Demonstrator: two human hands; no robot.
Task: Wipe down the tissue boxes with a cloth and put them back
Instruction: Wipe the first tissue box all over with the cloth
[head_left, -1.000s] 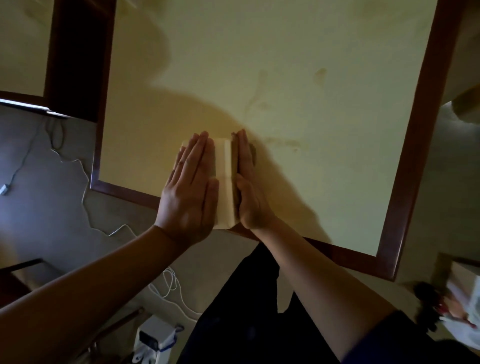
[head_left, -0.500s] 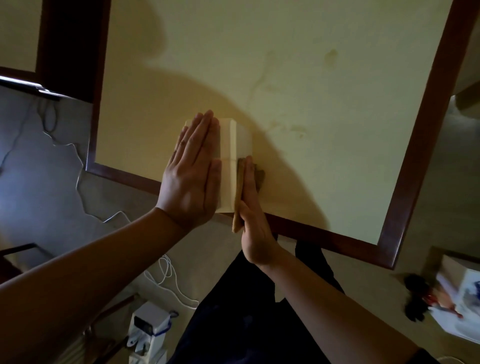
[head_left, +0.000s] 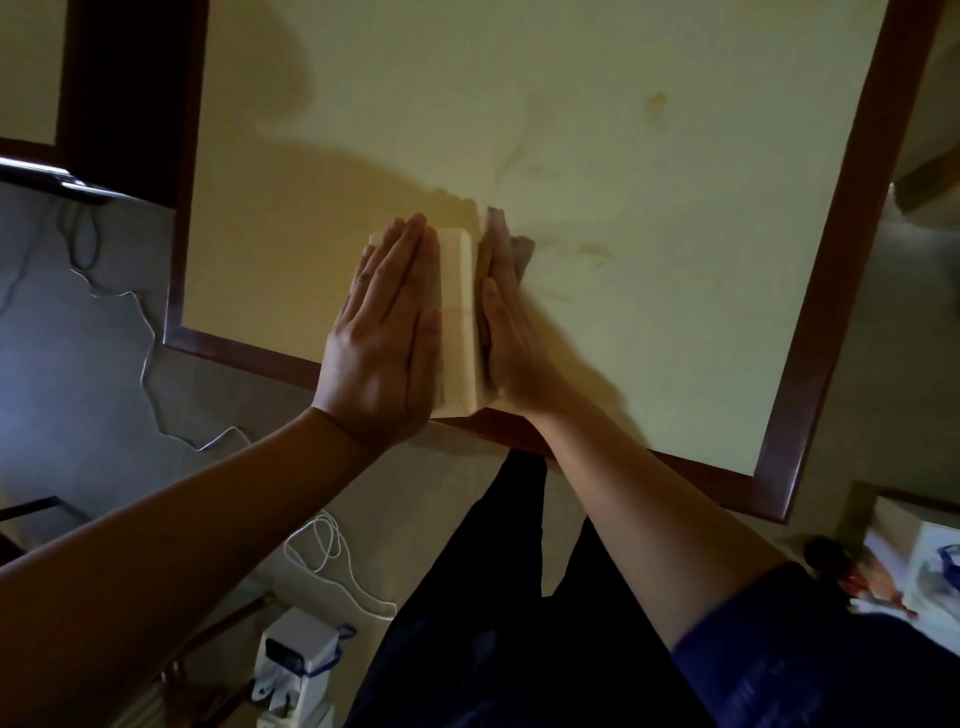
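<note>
At the table's (head_left: 597, 130) near edge, about six o'clock, the tissue box (head_left: 460, 322) stands between two flat palms. The left hand (head_left: 384, 343) rests straight-fingered on top, grasping nothing. At the box's three o'clock side, the right hand (head_left: 506, 332) presses a brown cloth (head_left: 519, 252) against it, fingers straight.

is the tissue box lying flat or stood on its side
On its side: the tissue box shows only a narrow face upward, pressed between the flat left hand and right hand.

Worktop with pale yellow surface and dark wooden rim.
A cream tissue box (head_left: 460, 322) is seen standing on the worktop (head_left: 649, 260) at its near edge; faint stains are visible on the surface right of the box.
</note>
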